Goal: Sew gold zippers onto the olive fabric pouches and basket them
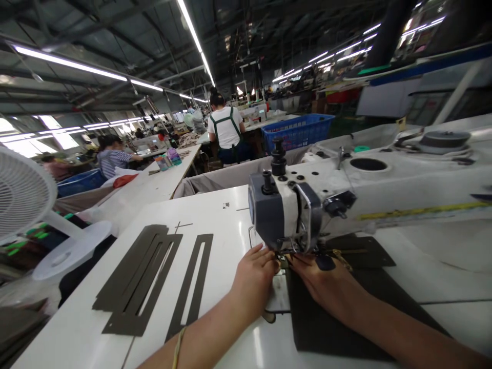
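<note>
A grey and white sewing machine [284,205] stands on the white table, its needle area low at the centre. Dark olive fabric [326,328] lies under and to the right of it. My left hand [255,271] is left of the presser foot, fingers bent together by the fabric's edge; what they hold is hidden. My right hand [326,279] rests on the fabric right of the foot, fingertips reaching under the machine head. A slotted olive piece [203,256] lies left of my left hand, and a stack of similar pieces [134,271] is farther left.
A white fan [73,241] stands at the left edge. Beyond the table are a blue basket [300,130] and a person in a white shirt [226,128] seated with their back turned. Another person in stripes [111,159] sits at the left.
</note>
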`<state>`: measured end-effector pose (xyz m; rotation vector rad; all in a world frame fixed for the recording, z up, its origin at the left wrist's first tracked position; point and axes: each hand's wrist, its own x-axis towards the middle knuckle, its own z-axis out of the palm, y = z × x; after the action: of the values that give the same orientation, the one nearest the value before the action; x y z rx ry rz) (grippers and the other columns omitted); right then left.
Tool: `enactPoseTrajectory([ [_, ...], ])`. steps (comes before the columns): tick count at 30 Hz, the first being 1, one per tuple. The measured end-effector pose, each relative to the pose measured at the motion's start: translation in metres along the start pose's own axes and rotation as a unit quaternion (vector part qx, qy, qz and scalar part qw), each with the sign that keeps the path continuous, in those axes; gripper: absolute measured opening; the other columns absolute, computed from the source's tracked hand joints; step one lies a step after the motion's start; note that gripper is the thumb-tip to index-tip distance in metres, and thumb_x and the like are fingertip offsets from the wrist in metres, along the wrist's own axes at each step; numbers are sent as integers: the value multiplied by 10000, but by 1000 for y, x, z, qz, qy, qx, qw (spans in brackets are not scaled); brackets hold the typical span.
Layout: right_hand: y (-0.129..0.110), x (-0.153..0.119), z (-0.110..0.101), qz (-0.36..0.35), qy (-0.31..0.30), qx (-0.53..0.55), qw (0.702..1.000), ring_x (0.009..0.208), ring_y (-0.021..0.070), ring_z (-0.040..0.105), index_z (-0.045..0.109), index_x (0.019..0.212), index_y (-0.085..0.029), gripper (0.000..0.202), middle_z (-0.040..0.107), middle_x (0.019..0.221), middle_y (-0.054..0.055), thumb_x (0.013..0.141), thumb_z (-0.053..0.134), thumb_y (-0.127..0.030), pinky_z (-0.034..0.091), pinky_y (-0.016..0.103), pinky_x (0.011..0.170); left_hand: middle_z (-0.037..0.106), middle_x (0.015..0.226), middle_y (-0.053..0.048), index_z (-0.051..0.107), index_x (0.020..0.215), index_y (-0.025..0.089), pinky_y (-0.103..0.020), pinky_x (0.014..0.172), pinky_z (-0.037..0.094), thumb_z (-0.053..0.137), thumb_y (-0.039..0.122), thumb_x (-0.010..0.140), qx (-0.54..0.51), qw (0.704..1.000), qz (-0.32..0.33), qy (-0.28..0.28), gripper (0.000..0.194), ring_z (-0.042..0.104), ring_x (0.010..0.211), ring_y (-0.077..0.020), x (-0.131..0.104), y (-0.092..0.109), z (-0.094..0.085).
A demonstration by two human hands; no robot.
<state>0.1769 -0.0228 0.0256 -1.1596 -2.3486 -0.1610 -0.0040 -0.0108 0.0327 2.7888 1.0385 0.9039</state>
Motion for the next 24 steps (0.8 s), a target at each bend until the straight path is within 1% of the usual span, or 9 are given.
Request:
enactPoseTrajectory([
  [3,-1,1,0,-9,25,-3,1000,758,185,639,635,896,-173,328,679,851,64,761,394,3,513,275,702,679,857,-77,609,787,136,-353,871,478,495,69,857,-5,1000,-4,9,149,643,826,-186,0,1,1],
  [5,-1,2,0,-16,44,-5,999,742,187,640,634,871,-174,312,679,832,63,767,395,-3,514,272,678,677,838,-71,603,771,139,-348,872,477,493,59,853,-9,1000,-11,12,158,642,813,-180,0,1,1],
  [9,-1,6,-1,-25,57,-13,998,689,178,636,637,842,-182,335,679,791,52,755,379,13,513,261,638,677,831,-61,598,760,143,-329,872,475,516,29,825,-9,999,-22,21,155,639,805,-170,2,1,2],
  [13,0,5,-1,-25,74,8,997,692,171,637,642,868,-183,352,682,794,45,764,363,5,519,264,654,674,819,-51,598,764,153,-324,879,469,516,40,833,6,1000,-21,9,155,636,815,-165,1,2,1],
  [17,0,-1,0,-21,74,30,997,753,169,645,645,914,-192,347,689,864,52,789,361,-37,520,261,688,673,841,-52,600,793,159,-319,888,462,533,72,839,29,1000,-11,0,120,634,851,-164,-2,2,2],
  [20,-2,-3,1,-12,78,22,997,772,162,649,648,916,-200,344,689,861,50,808,357,-50,516,250,697,674,846,-47,593,775,163,-308,878,463,547,84,834,33,999,-7,8,109,634,851,-159,-4,1,6],
  [24,-3,-1,4,-3,93,-4,996,763,158,646,644,895,-197,319,688,846,49,872,341,-100,511,253,698,667,796,-36,584,733,160,-327,859,468,537,81,822,21,999,-15,29,128,633,797,-160,-4,-1,10],
])
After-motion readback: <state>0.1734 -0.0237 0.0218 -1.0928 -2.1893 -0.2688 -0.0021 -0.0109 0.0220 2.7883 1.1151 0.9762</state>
